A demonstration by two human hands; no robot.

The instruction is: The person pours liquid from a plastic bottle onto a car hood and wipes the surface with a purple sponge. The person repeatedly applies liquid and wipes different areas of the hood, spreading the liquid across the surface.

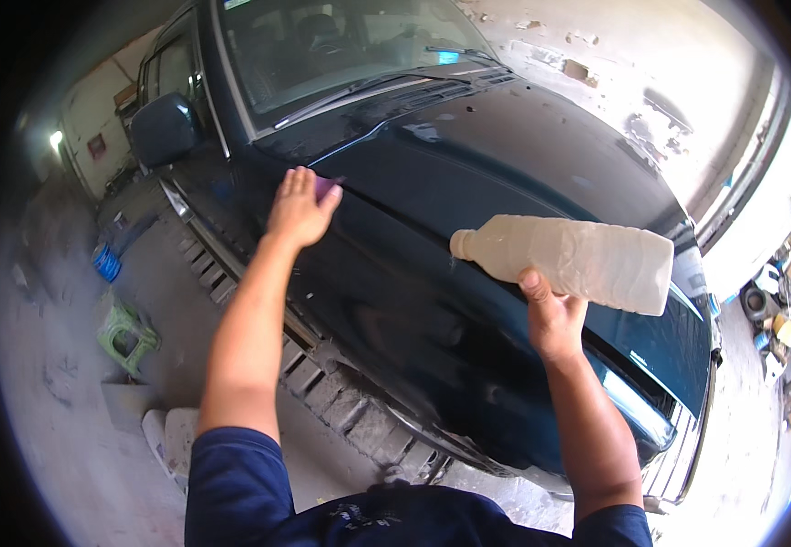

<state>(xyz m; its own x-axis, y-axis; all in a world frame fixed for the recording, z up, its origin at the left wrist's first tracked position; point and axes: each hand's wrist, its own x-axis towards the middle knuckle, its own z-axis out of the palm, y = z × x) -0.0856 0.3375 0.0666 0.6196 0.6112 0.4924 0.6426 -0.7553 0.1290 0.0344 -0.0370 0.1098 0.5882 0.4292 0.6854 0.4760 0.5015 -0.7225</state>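
My left hand [301, 208] lies flat on the top of the dark blue fender [368, 273], close to the rear corner of the hood. Between its thumb and fingers shows a purple sheet [325, 186], perhaps sandpaper, pressed against the paint. My right hand [557, 311] grips a cloudy plastic bottle [573, 260] from below, holding it on its side above the seam between fender and hood, with its neck towards the left. The hood [477, 164] has dull patches near the windshield. Whether the bottle has a cap is not clear.
A side mirror [165, 128] sticks out at the upper left. On the floor to the left are a blue can [106, 262] and a green plastic stool [126, 333]. A slotted metal step [299, 366] runs along below the fender. Assorted items and a tire [755, 301] lie at the far right.
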